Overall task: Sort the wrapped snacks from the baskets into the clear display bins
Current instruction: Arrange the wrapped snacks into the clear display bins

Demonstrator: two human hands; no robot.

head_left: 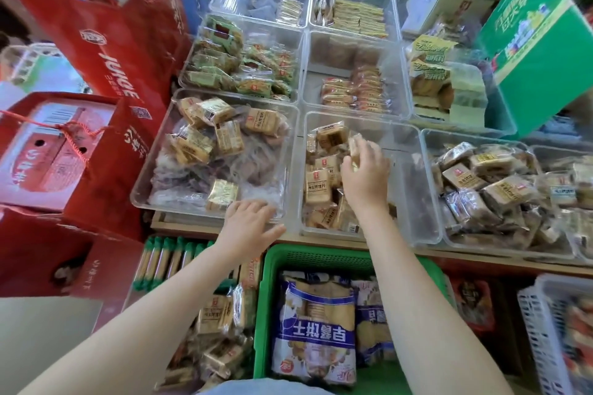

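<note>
Overhead, clear bins (pixel 414 151) crowd wooden shelf (pixel 179 227); red cartons (pixel 106 51) left.

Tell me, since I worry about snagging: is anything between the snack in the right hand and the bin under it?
Nothing visible. The right hand holds the wrapped snack above the open middle bin, where other packets already lie.

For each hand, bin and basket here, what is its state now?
Right hand: pinches a wrapped snack over the middle bin.
Left hand: open, at the left bin front rim.
Middle bin: partly filled.
Green basket: holds blue bags.
</note>
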